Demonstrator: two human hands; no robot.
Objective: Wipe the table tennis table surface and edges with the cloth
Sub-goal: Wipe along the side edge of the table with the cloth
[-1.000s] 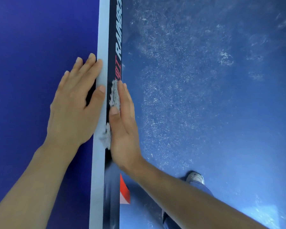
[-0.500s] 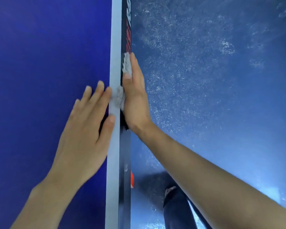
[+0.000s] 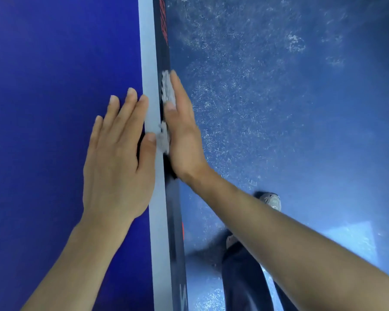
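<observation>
A: Progress?
B: Mid edge-wipe, by the look of it. Caught working the dark side edge (image 3: 161, 52) at frame centre, right of the white line (image 3: 147, 52). Could not tell how much of that edge was already done; saw no streaks or dirt either way. Saw no marks on the blue surface (image 3: 54, 86) at frame left, but could not say wiped or not. Probably left: rest of this edge toward frame top and bottom, plus other edges out of view.
A: Cloth?
B: Grey cloth (image 3: 166, 90), centre frame, trapped between right hand (image 3: 182, 131) and side edge. Poked out beside the fingers near the tips and again below the thumb, next to the white line.
A: Right hand state?
B: Flat and extended, fingers straight and together, palm turned against the edge. Pressed the cloth on, thumb laid along it, not clearly curled round. No real grip, just pressure.
A: Left?
B: Left hand (image 3: 117, 158) spread flat, palm down on the surface, left of centre. Reached onto the white line with index finger and thumb; thumb tip just beside the lower cloth tuft, contact unclear. Held nothing.
A: Rest?
B: Scuffed blue floor (image 3: 279, 108) at frame right, one shoe (image 3: 271, 200) lower right.
</observation>
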